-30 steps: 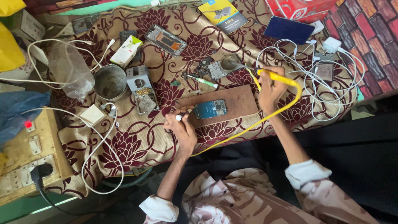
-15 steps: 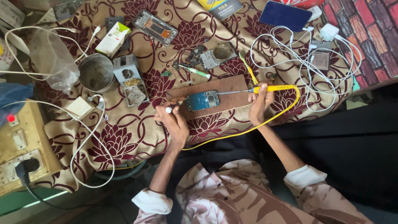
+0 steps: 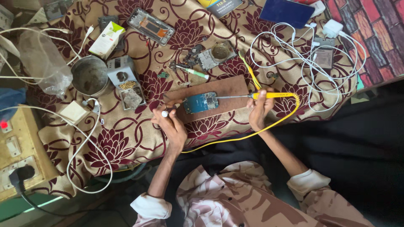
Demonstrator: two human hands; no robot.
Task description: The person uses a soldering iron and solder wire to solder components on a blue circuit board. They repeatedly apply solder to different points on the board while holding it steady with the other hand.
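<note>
A blue circuit board [image 3: 200,102] lies on a brown wooden board [image 3: 223,90] on the flower-patterned cloth. My right hand [image 3: 260,110] grips a yellow soldering iron [image 3: 273,95], whose metal tip reaches left onto the circuit board. The iron's yellow cord [image 3: 252,132] loops down past the table edge. My left hand [image 3: 170,124] is closed on a thin tool with a white end [image 3: 165,113], held at the circuit board's left edge.
A metal cup [image 3: 89,75], a clear plastic bag [image 3: 42,63], a grey metal stand [image 3: 122,75], a phone frame [image 3: 151,26], a screwdriver [image 3: 194,72], white cables [image 3: 303,59] and a dark phone [image 3: 287,12] lie around. A wooden socket board [image 3: 17,155] sits at the left.
My right hand has brought the soldering iron down and left, so its tip now rests on the circuit board. My left hand has stayed at the board's left edge.
</note>
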